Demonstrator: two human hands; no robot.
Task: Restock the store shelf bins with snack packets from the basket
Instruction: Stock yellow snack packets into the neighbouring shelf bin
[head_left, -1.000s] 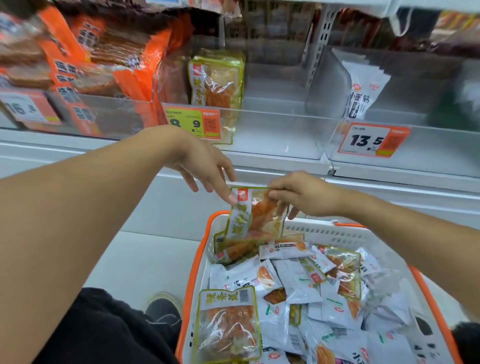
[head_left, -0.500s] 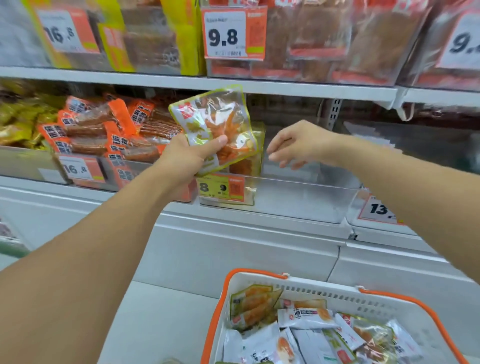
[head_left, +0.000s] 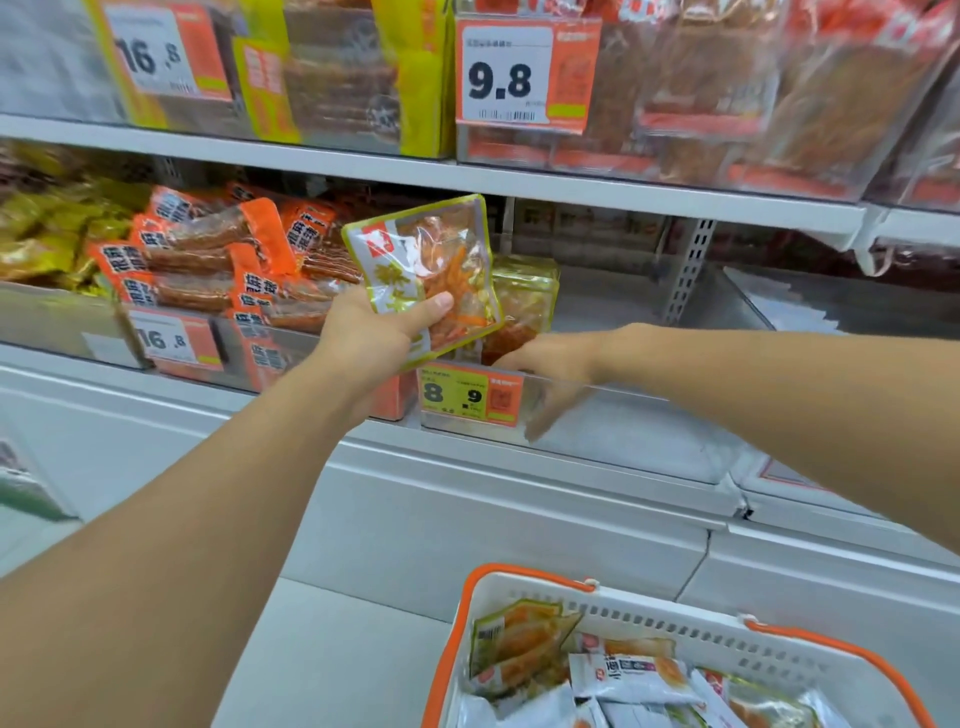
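My left hand grips a yellow-edged clear snack packet by its lower corner and holds it upright in front of the middle shelf. Just behind it, a few matching packets stand at the left end of a clear bin marked with an 8.9 price tag. My right hand reaches over the bin's front wall beside those packets, its fingers pointing down inside and showing through the plastic. The white basket with orange rim sits at the bottom right, holding several snack packets.
Orange packets fill the neighbouring bin on the left, with a 16.8 tag. The shelf above carries large bags behind a 9.8 tag. A white chest cabinet runs below the shelf. The bin to the right looks nearly bare.
My right hand has dropped from hovering in front of the shelf into the 8.9 bin. My left hand keeps the packet raised, now a little nearer the bin.
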